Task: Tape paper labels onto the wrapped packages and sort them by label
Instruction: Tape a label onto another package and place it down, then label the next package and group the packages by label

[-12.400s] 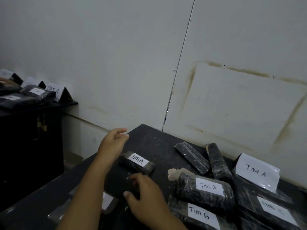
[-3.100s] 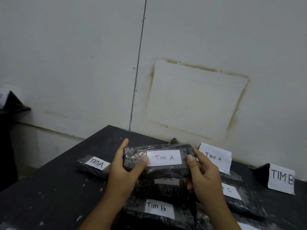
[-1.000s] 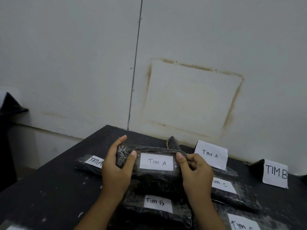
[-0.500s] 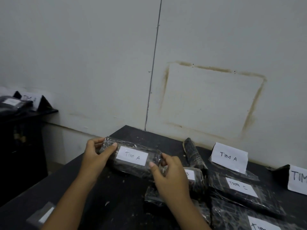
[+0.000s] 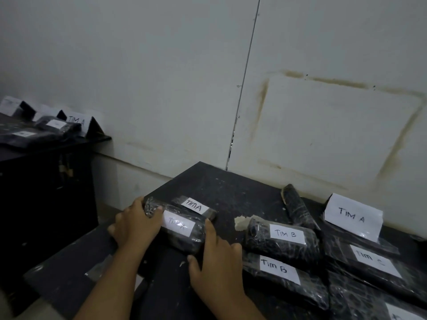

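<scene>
The held package [image 5: 178,229], black and film-wrapped, lies on the counter [image 5: 231,190] with a hand at each end. The left hand [image 5: 135,229] wraps its left end, fingers [image 5: 154,210] curled over the top. The right hand [image 5: 215,262] clasps its right end, forefinger up along the end face and thumb at the near side.

Its left end reaches the counter's left edge, and the left hand hangs past the rim. Against its far side lies a flatter package [image 5: 196,206] marked "TIMA". Bare counter opens beyond that toward the wall, and a strip stays bare to the right of the held package before the stacked packages [image 5: 282,243] marked "TIM B". Further right stand a card [image 5: 352,218] reading "TIM A" and a low package [image 5: 369,262] marked "TIM C".

The held package's own label [image 5: 179,225] reads "TIM A", blurred. Left of it, across a gap, a second counter [image 5: 46,181] carries more wrapped bundles and a folded sign [image 5: 77,121] reading "TIM A".
</scene>
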A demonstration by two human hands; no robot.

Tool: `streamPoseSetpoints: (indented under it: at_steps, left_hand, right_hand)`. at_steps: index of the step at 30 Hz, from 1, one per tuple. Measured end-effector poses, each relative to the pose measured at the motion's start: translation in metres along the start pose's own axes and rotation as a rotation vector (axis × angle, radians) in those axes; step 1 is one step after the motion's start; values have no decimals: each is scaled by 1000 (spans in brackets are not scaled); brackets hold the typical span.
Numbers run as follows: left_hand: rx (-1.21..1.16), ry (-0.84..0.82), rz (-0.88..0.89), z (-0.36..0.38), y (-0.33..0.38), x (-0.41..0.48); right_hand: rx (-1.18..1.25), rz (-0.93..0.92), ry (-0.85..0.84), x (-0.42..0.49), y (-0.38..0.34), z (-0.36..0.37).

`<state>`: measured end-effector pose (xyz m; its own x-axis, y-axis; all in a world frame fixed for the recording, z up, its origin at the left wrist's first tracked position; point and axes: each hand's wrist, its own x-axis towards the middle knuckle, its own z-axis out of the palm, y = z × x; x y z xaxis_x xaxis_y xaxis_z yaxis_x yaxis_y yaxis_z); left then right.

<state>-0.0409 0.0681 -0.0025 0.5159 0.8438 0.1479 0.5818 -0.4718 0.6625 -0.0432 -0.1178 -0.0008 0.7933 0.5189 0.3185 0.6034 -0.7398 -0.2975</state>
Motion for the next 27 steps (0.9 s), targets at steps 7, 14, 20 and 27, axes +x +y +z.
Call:
streamPoseSetpoints:
  at_steps: [7, 14, 20, 27]
  left_hand:
    - [-170, -47, 42, -10, -1, 0]
    - [-33, -460, 500, -69, -22, -5]
    - [546, -379, 822, -86, -69, -24]
    - [537, -404, 924, -88, -83, -26]
  right_hand:
    - [-53, -257, 172, -15, -8, 4]
    - [27, -445, 70, -23, -8, 12]
    - [199, -376, 48, -18, -4, 15]
    - [239, -366, 60, -18, -4, 16]
